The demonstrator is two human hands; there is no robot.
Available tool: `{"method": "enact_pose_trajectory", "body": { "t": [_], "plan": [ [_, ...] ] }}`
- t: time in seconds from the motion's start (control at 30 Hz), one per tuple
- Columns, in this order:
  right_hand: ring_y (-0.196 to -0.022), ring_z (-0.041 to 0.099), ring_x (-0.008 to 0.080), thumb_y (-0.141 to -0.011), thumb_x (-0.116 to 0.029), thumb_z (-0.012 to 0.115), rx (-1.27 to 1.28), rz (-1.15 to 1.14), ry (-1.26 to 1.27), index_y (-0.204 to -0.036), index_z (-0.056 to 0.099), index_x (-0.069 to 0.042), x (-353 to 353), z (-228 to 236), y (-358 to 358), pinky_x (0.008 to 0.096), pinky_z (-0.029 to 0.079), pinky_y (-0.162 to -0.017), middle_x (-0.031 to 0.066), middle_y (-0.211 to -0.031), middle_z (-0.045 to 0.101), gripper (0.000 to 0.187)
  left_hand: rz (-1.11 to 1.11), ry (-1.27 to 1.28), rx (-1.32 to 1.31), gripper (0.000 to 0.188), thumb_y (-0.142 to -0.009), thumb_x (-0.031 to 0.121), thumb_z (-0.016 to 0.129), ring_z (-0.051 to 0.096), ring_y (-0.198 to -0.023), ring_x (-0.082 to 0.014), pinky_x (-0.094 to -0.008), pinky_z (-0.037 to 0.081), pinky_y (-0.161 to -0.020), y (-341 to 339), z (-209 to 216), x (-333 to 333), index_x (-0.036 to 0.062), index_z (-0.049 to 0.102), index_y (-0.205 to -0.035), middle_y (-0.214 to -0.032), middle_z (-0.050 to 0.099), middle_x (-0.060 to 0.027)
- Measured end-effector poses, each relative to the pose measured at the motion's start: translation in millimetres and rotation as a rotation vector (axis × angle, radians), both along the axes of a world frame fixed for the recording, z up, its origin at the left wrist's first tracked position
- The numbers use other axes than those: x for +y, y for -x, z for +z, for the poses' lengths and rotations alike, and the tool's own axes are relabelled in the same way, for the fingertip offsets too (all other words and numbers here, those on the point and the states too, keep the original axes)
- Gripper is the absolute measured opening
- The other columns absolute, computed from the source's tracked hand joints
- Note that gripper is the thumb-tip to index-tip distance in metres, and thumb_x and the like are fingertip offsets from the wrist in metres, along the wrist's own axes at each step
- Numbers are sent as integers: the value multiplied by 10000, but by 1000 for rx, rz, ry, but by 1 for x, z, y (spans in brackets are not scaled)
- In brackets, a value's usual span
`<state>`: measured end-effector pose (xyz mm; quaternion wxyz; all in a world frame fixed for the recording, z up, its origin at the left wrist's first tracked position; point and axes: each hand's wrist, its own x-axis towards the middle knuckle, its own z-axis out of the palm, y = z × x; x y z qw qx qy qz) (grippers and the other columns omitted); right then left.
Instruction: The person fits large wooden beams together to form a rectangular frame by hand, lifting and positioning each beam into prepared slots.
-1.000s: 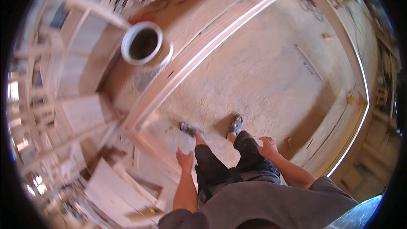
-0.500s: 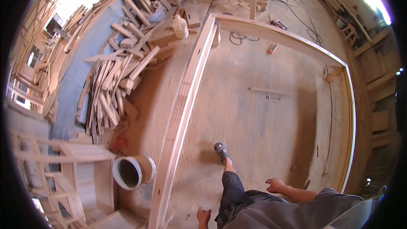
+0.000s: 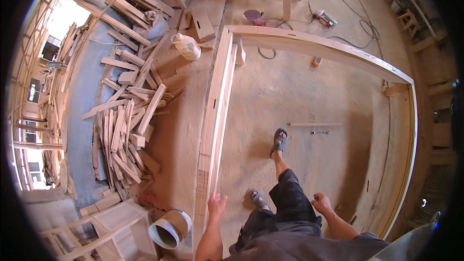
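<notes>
A large rectangular wooden frame [image 3: 333,47] stands around me on the dusty floor. My left hand [image 3: 217,205] is beside the frame's left rail [image 3: 210,130], fingers apart and holding nothing; whether it touches the rail I cannot tell. Lower right, my right hand [image 3: 322,203] hangs inside the frame with loosely bent fingers and nothing visible in it. On the floor ahead of my feet lie a thin wooden strip [image 3: 314,124] and a small metal tool [image 3: 319,132], possibly a wrench. An orange and grey handheld device [image 3: 317,61] rests near the far rail.
Left of the frame is a heap of wood offcuts [image 3: 123,125]. A bucket [image 3: 169,229] lies tipped near the left rail, beside a pale wooden cabinet [image 3: 121,227]. Beyond the frame are a plastic jug [image 3: 186,47], a power tool [image 3: 325,18] and loose cables [image 3: 355,43].
I have stepped forward, and both my feet now show. My left hand has risen from the lower edge toward the left rail. The view has shifted, and a round purplish disc shows beyond the frame.
</notes>
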<state>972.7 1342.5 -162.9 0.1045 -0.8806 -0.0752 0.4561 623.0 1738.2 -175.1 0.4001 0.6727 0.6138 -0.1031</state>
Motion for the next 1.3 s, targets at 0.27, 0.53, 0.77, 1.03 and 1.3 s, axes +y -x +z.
{"method": "enact_pose_trajectory", "body": {
  "t": [0.27, 0.53, 0.77, 1.03, 1.3],
  "plan": [
    [-1053, 688, 430, -778, -233, 697, -159, 181, -58, -1130, 738, -68, 204, -70, -259, 490, 562, -906, 234, -1066, 731, 391, -4, -25, -126, 831, -810, 262, 827, 628, -1269, -381, -442, 500, -1072, -249, -40, 174, -57, 466, -1486, -1354, 642, -282],
    [-1195, 665, 387, -820, -187, 734, -296, 173, -400, -1282, 665, -29, 511, -31, -467, 445, 525, -1019, 224, -1249, 710, 493, -66, -214, -163, 825, -790, 316, 801, 521, -1325, -449, -500, 394, -1159, -440, -76, 388, -70, 494, -1452, -1408, 574, -301],
    [-1480, 380, 367, -758, -159, 832, -543, 431, -370, -1470, 498, -77, 662, -62, -550, 484, 299, -1222, 180, -1549, 470, 791, -156, -424, 6, 985, -797, 330, 799, 448, -1384, -439, -520, 308, -1209, -608, -117, 498, -22, 297, -1568, -1471, 474, -314],
    [-1420, 396, 397, -710, -189, 872, -615, 653, -285, -1525, 408, -84, 747, -104, -607, 518, 286, -1195, 197, -1478, 470, 944, -50, -298, 83, 1057, -750, 320, 846, 474, -1347, -451, -500, 346, -1179, -684, -122, 547, -61, 292, -1567, -1478, 484, -321],
    [-1183, 527, 394, -653, -137, 890, -361, 800, -318, -1387, 472, -29, 777, -111, -639, 504, 413, -1039, 207, -1235, 549, 852, -49, -394, 199, 1000, -745, 292, 857, 498, -1309, -445, -506, 391, -1132, -691, -134, 551, -53, 334, -1524, -1387, 542, -288]
  ]
}}
